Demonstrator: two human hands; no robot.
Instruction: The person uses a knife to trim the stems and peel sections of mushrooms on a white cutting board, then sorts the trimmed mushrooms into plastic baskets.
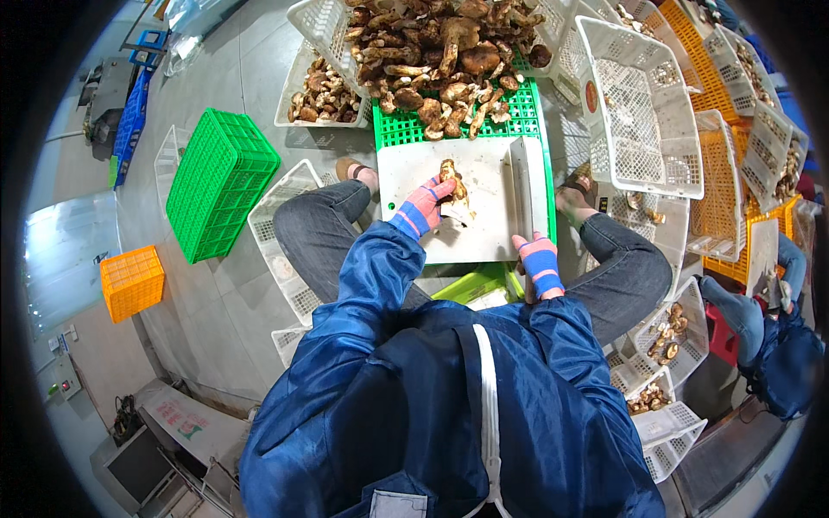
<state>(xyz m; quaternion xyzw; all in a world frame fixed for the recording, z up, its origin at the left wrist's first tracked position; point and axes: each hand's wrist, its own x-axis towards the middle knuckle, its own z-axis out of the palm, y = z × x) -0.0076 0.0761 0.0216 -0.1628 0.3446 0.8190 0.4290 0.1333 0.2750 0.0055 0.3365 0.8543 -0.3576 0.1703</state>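
Note:
A brown mushroom with a pale stem (453,183) is pinched in the fingers of my left hand (423,205), over a white board (406,164). My left hand wears a pink and blue striped glove with bare fingertips. At the board's front right corner is my right hand (540,261), gloved the same way. Its fingers are curled, and what they hold, if anything, is hidden. Small dark crumbs lie on the board below the mushroom. Just beyond the board, a large heap of mushrooms (449,60) rests on a green crate (540,116).
White crates (643,112) stand to the right, some holding mushrooms. A mushroom-filled white crate (324,91) is at the far left of the heap. Green (220,186) and orange (132,283) crates stand on the left floor. Another person (781,345) sits at far right.

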